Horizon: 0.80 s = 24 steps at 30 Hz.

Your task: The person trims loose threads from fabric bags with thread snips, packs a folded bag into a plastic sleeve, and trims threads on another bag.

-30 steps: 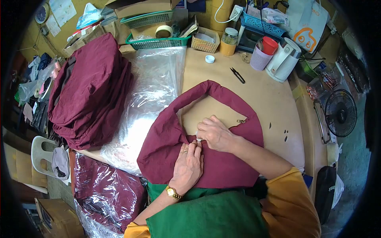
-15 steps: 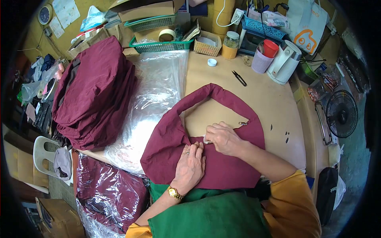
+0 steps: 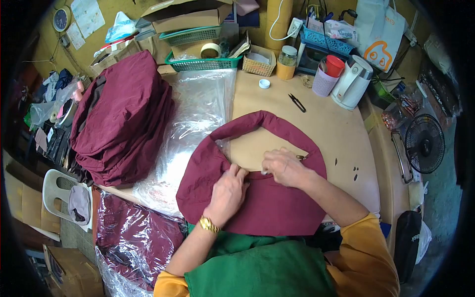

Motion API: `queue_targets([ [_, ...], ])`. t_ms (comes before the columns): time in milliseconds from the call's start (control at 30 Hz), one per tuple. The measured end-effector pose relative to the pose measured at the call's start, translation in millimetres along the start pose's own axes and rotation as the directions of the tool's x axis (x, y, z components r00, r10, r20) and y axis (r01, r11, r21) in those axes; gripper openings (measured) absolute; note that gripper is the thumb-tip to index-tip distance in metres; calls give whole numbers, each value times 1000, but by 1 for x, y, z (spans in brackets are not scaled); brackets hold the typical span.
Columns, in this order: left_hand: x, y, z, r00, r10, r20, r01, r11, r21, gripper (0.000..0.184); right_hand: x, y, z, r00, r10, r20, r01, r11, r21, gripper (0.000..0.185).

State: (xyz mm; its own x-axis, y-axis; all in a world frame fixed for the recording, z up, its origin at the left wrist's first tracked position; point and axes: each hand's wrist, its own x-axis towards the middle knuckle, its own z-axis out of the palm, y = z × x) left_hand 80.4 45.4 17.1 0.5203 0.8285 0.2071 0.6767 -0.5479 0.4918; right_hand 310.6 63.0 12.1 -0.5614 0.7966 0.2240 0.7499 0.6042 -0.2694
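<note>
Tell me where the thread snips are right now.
In the head view, the black snips lie on the table, right of the white cap and beyond the maroon bag.

Room from bag (image 3: 282,208) to kettle (image 3: 349,86) — snips (image 3: 297,103) between

My maroon fabric bag (image 3: 282,210) lies creased on the surface (image 3: 344,128), strap (image 3: 261,118) arching away; a small white item (image 3: 263,173) pokes from my right grip (image 3: 284,168).

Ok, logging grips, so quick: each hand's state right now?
Left hand: on the maroon fabric bag by its opening; grip can't be told.
Right hand: closed on a small white object.
</note>
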Motion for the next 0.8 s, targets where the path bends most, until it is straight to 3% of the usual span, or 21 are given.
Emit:
queue_targets([
  [100, 24, -27, 9, 997, 50, -54, -53, 997, -52, 16, 4, 5, -15, 992, 124, -37, -124, 992, -12, 8],
  [167, 32, -31, 14, 998, 36, -46, -40, 995, -88, 14, 12, -8, -7, 949, 148, -278, -90, 973, 211, 8],
  [200, 33, -33, 18, 999, 37, -37, -40, 995, -91, 15, 13, -13, 2, 948, 156, -278, -98, 972, 212, 8],
  [300, 32, -35, 20, 1000, -13, -25, 10, 994, -110, 16, 17, -26, 35, 956, 171, -239, -138, 979, 147, 8],
  [367, 35, -36, 18, 999, -41, -22, 38, 988, -151, 17, 4, -17, 15, 979, 153, -135, -146, 988, 54, 9],
  [433, 35, -35, 17, 998, -69, -13, 65, 979, -195, 17, -10, -10, -2, 970, 244, 5, -243, 968, -61, 6],
  [467, 35, -35, 17, 996, -86, -16, 80, 973, -214, 17, -11, -8, -12, 970, 244, 6, -243, 968, -64, 6],
  [533, 37, -33, 16, 995, -99, -16, 92, 968, -233, 17, -9, -4, -32, 905, 423, 53, -424, 906, -1, 8],
  [567, 37, -32, 15, 991, -133, 2, 130, 964, -230, 17, -8, -6, -39, 905, 422, 54, -423, 906, -2, 8],
  [633, 37, -32, 17, 985, -174, 16, 173, 958, -227, 17, -7, -8, -47, 905, 349, 243, -386, 913, 129, 12],
  [667, 37, -33, 19, 987, -163, -15, 155, 960, -234, 17, -3, -10, -45, 906, 346, 245, -385, 914, 131, 12],
  [733, 36, -32, 21, 988, -150, -45, 135, 962, -239, 17, 8, -19, -37, 935, 352, 36, -348, 897, 274, 12],
  [800, 36, -31, 21, 985, -164, -63, 147, 966, -214, 16, 21, -15, -6, 932, 362, 2, -348, 893, 285, 12],
])
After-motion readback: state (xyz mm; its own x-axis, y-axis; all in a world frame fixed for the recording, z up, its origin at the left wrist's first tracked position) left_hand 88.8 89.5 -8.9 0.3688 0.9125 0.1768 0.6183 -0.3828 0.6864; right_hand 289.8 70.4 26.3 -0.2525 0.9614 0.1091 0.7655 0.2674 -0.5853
